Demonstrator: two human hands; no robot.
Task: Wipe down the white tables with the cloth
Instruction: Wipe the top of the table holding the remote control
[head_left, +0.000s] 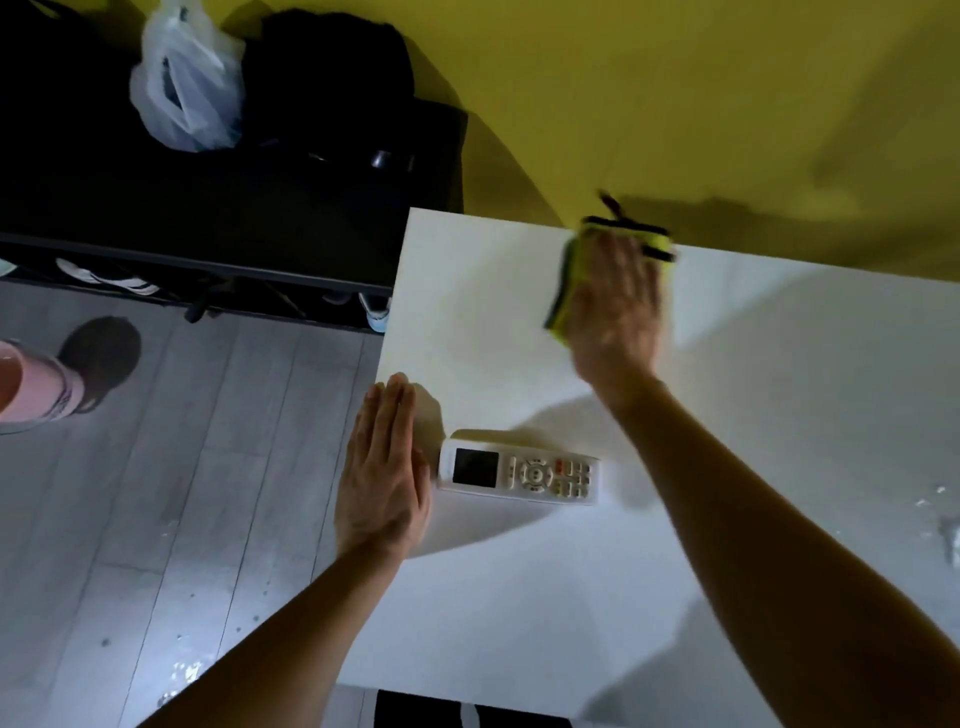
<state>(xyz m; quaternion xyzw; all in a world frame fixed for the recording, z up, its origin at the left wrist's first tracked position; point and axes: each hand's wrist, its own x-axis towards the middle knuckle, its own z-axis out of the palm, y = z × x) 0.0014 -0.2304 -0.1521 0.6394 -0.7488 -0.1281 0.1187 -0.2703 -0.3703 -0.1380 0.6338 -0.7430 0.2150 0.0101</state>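
A white table fills the right and middle of the view, against a yellow wall. My right hand lies flat with straight fingers on a yellow-green cloth with black trim, pressing it onto the table near the far edge. The hand is blurred and covers most of the cloth. My left hand rests flat, fingers straight and together, on the table's left edge. It holds nothing.
A white remote control lies on the table just right of my left hand. A black shelf unit with a plastic bag and shoes stands at the left. Grey floorboards lie below it.
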